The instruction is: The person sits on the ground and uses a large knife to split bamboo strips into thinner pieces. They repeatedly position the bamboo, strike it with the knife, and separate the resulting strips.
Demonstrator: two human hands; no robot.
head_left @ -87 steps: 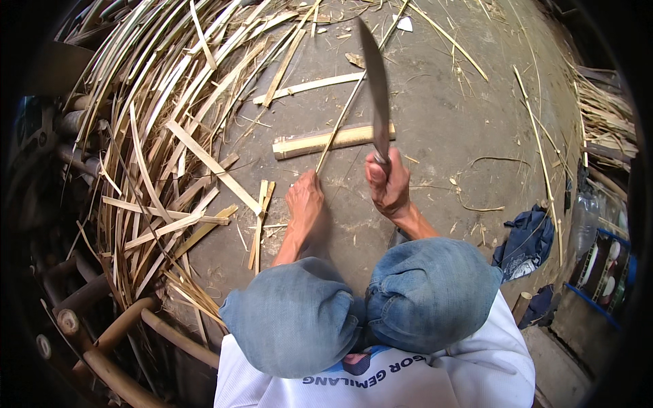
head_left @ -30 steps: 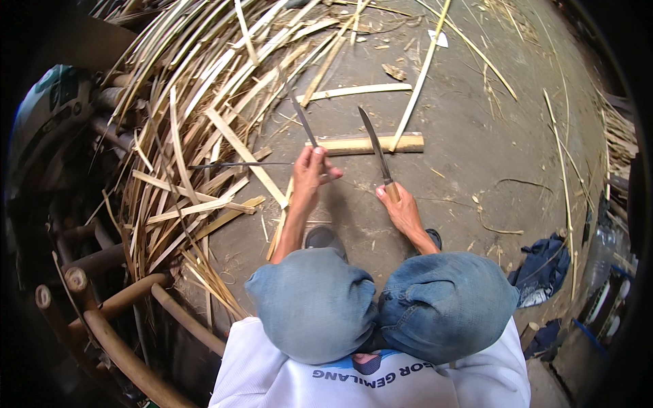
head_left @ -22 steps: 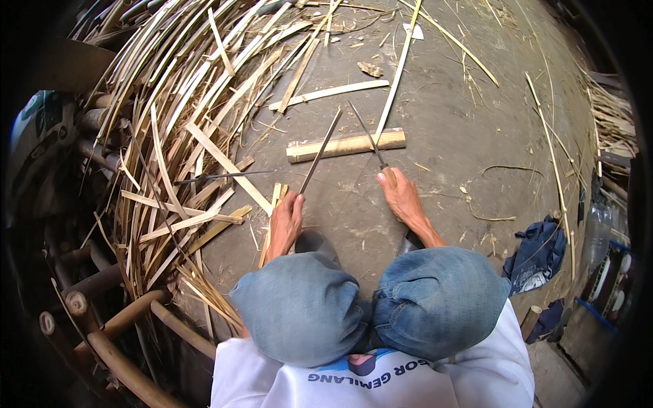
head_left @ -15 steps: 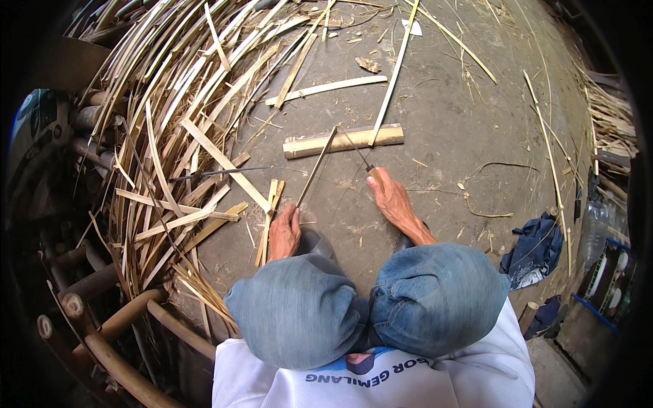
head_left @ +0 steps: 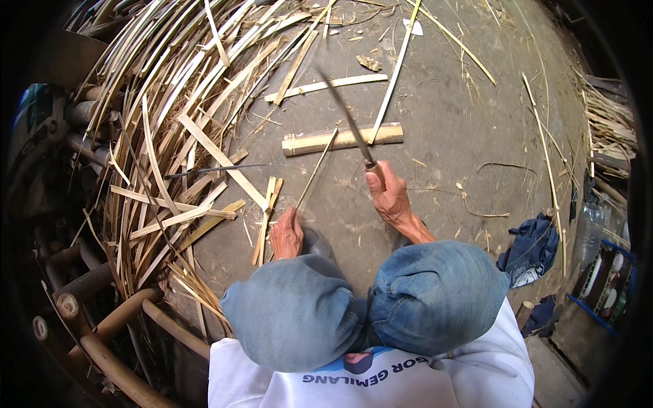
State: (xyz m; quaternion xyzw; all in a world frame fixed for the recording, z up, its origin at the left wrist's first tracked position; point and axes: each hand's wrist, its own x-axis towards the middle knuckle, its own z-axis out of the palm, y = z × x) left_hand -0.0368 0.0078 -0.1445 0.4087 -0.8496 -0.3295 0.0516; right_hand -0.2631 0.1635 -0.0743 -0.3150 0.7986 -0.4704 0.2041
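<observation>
My left hand (head_left: 286,234) is closed on the near end of a thin bamboo strip (head_left: 315,168). The strip's far end rests on a split bamboo piece (head_left: 314,144) that lies crosswise on the ground. In my right hand (head_left: 392,199) is the wooden handle of a long, dark-bladed knife (head_left: 345,113). Its blade points away and to the left, passing over the bamboo piece. A longer pale strip (head_left: 396,80) lies with its near end on that same piece, just right of the blade.
Piled bamboo strips (head_left: 177,88) cover the left side. A dark thin blade or rod (head_left: 218,170) lies among them. Bamboo poles (head_left: 115,367) stand at lower left. Dark blue cloth (head_left: 529,250) and a crate (head_left: 604,282) are at right; one long strip (head_left: 544,163) lies near them.
The knife in my right hand has swung up, its blade now larger in view and tilted further left. My left hand has kept its place, and the thin strip has turned slightly.
</observation>
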